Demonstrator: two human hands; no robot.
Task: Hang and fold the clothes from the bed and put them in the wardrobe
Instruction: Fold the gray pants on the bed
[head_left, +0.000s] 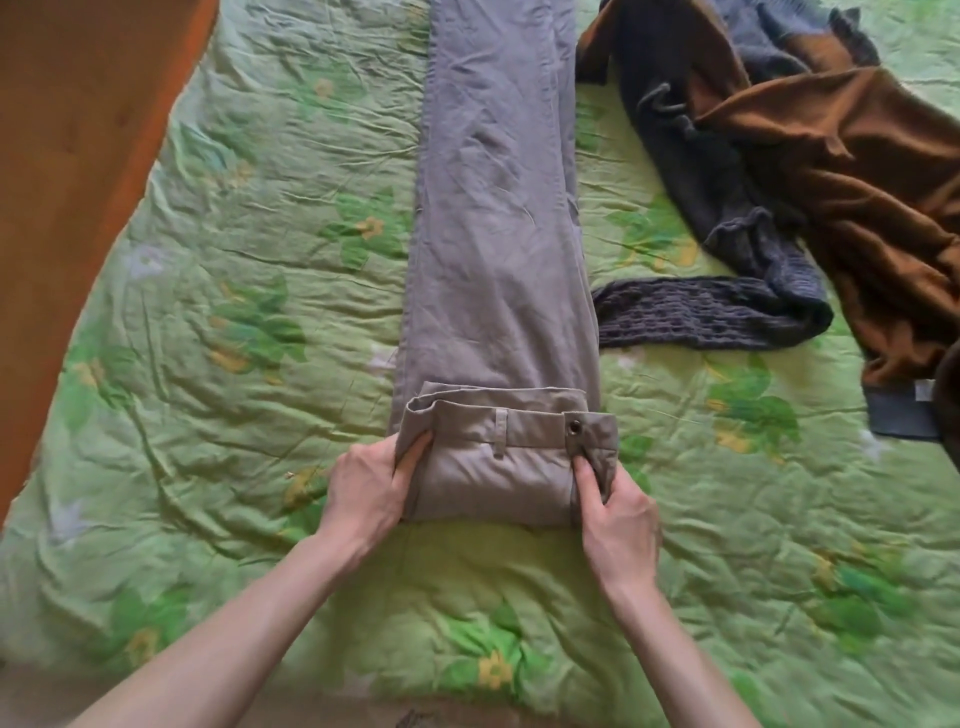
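- The grey trousers (498, 249) lie lengthwise down the middle of the bed, legs stacked one on the other and running away to the top edge of the view.
- The waistband end (498, 457) is nearest the person and is turned over onto the legs, forming one short fold; a belt loop and a metal button eyelet (574, 428) face up.
- The left hand (371, 488) holds the left side of that fold, fingers curled round the cloth edge.
- The right hand (618, 512) pinches the right side just below the eyelet, thumb on top, fingers tucked under.
- Judged step: the fold or roll is at its start; most of the leg length is not yet folded, and nothing is hung or put away.
- Risk: the right corner by the eyelet is bunched and sits lower than the left; if carried forward unevenly, the fold would likely skew and the stacked legs slide apart.
- Risk: the green flowered bedspread (234, 322) is creased and soft, so the cloth may drag and wrinkle under pressure.
- A dark knitted garment (701, 319) lies just beside the trousers on the right, and could be caught if the fold drifts that way.
- A brown garment (841, 171) lies further right, partly over the knitted one.
- A wooden surface (78, 156) borders the bed at the left.
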